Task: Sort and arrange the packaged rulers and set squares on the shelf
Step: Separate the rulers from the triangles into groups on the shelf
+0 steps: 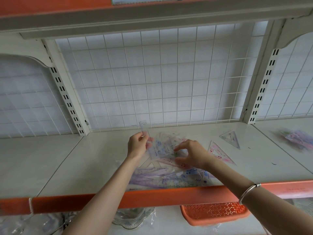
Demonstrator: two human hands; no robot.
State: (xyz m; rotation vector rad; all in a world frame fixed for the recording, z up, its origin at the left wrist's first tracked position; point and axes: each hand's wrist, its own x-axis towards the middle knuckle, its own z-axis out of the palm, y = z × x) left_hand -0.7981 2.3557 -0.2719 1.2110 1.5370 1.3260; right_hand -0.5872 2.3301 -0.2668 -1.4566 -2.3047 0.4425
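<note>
Centrally, left hand (138, 145) pinches a packaged ruler (142, 127) above the shelf (84, 167) pile (157, 180); right hand (193, 154) hovers half-curled (grip unclear), pink set square (219, 154) at three o'clock

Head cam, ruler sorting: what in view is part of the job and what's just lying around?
Job: ruler pack held by the left hand; mixed pile of packs; pink set square; clear set square; blurred packs far right; shelf.
Lying about: orange basket, glass dishes on the level below.
</note>
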